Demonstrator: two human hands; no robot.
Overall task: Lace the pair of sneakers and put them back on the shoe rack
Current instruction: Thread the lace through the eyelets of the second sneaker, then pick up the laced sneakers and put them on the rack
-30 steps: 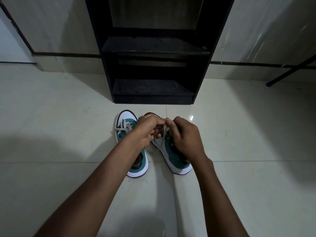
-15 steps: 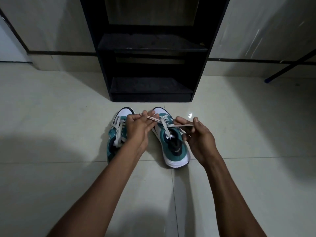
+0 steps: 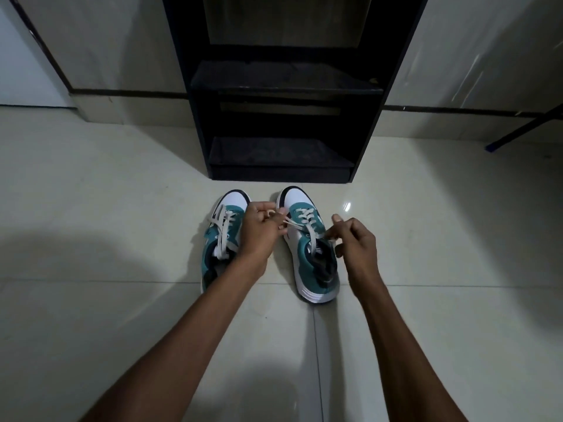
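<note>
two teal-and-white sneakers stand side by side on the pale tiled floor [image 3: 91,208], toes pointing toward the black shoe rack [image 3: 281,123] that stands just beyond them against the wall. the left sneaker [image 3: 224,236] carries a white lace crossed over its tongue, the ends lying loose over its opening; its heel end is hidden by the left forearm. the right sneaker [image 3: 309,254] is seen whole, from its white toe cap to its heel near a tile joint. its lace [image 3: 304,222] is threaded through the front eyelets and drawn out to both sides. the left hand [image 3: 262,231] hovers between the two sneakers, its fingers [image 3: 281,222] closed, pinching one end of this lace, with a small loop of lace showing above the knuckles. the right hand [image 3: 355,242] sits just to the right of the right sneaker, its fingers [image 3: 336,222] curled shut on the other end of the lace beside the shoe's collar. the lace runs taut from one hand across the tongue to the other. the rack's two visible shelves are dark. a thin dark bar [image 3: 524,129] with a blue tip slants down to the floor at the far right. soft shadows fall over the floor at lower left.
</note>
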